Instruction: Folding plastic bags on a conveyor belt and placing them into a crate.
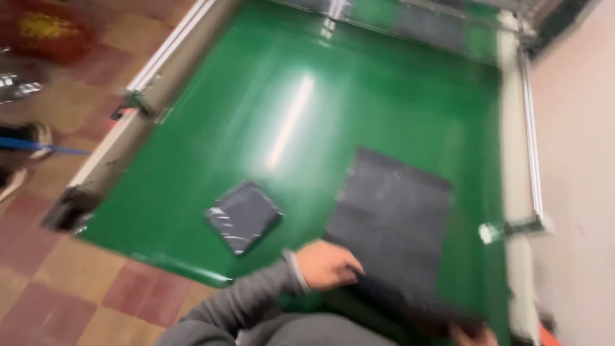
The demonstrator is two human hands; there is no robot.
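Fingers of left hand (327,264) curl on large dark flat bag (391,218) at green table's (359,96) near edge; right hand (474,334) mostly hidden, grip unclear. Small bag (243,216) lies apart, left.

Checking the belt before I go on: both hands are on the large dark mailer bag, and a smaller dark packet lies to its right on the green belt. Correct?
Not quite. In the head view the smaller dark packet lies left of the large dark mailer bag, not right. The left hand and right hand do hold the bag on the green belt.

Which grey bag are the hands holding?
The big flat grey bag on the right; the left hand grips its edge. The small grey bag lies alone, untouched.
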